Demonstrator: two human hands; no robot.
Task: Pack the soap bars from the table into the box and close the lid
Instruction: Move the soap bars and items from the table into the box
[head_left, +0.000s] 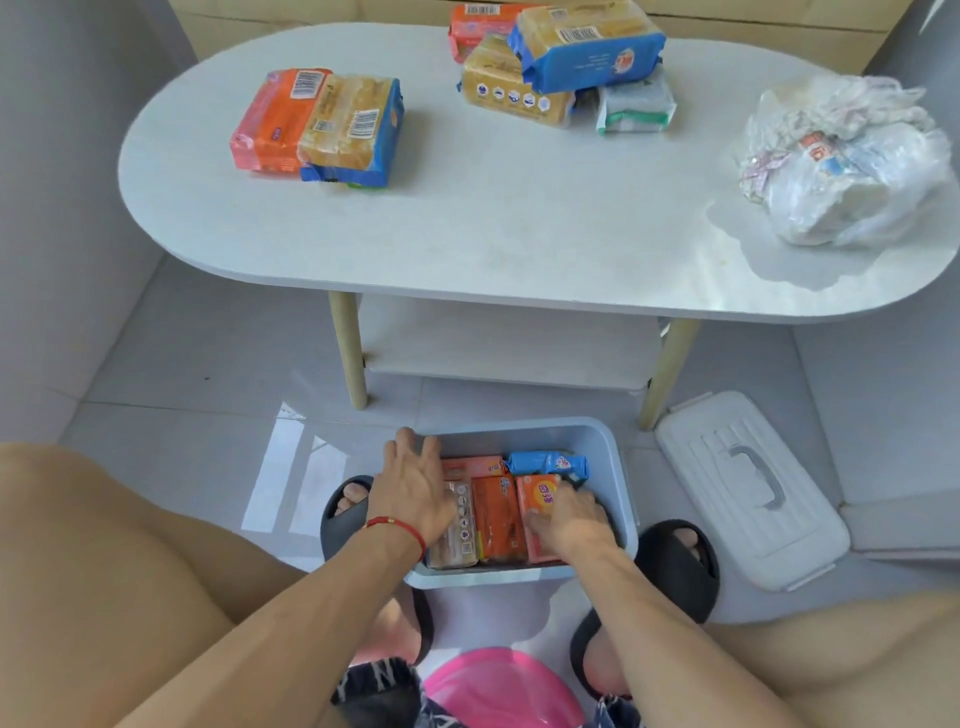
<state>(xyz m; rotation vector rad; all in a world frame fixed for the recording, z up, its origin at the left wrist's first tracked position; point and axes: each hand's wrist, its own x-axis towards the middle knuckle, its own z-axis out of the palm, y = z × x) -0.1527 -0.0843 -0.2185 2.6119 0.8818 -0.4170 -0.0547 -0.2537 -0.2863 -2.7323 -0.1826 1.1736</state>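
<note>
A light blue box (613, 467) stands on the floor between my feet, with several wrapped soap bars inside. My left hand (415, 488) lies spread over the bars at the box's left side, fingers apart. My right hand (569, 517) presses on an orange soap bar (540, 496) at the right side; its grip is hidden. A blue-wrapped bar (548, 462) lies at the far end of the box. On the white table (493, 234), one pile of soap bars (319, 127) sits at the left and another pile (561, 67) at the back.
The box's white lid (748, 488) lies on the floor to the right, handle up. A crumpled plastic bag (852, 161) rests on the table's right end. A shelf (498, 343) sits under the table. A pink object (498, 686) is near my knees.
</note>
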